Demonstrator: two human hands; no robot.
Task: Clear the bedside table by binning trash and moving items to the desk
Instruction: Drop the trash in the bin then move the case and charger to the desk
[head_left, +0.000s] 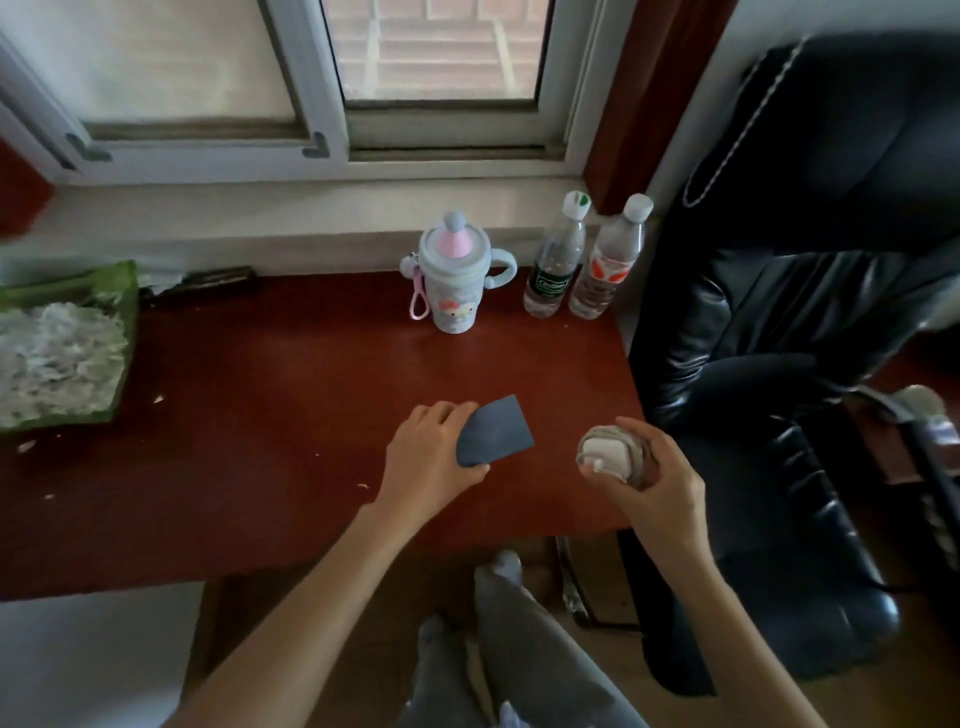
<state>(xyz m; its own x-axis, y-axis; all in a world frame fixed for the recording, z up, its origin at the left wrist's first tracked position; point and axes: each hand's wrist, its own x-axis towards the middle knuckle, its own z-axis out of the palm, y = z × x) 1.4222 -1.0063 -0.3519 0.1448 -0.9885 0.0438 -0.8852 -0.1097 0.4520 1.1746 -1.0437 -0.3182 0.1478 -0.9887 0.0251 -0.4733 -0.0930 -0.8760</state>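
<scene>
- Desk (270, 415), its top red-brown, lies under both hands, below a window (436, 78).
- A dark flat card-like item (496, 431) lies on the desk near its front right part; the left hand (431, 457) rests on its near end, fingers curled over the edge and pinching it.
- The right hand (654, 478) is wrapped around a small round grey-and-white object (610, 452), held just off the desk's right edge; what it is stays unclear in the blur.
- A child's lidded cup (454, 280) with a pink top and side handle stands upright at the back; its contents are hidden.
- Two capped clear bottles (582, 265) stand side by side right of the cup, their fill level unreadable.
- A green bag (124, 312) at the left edge holds whitish crumpled material (52, 358).
- A black leather chair (779, 338) stands beside the desk on the right.
</scene>
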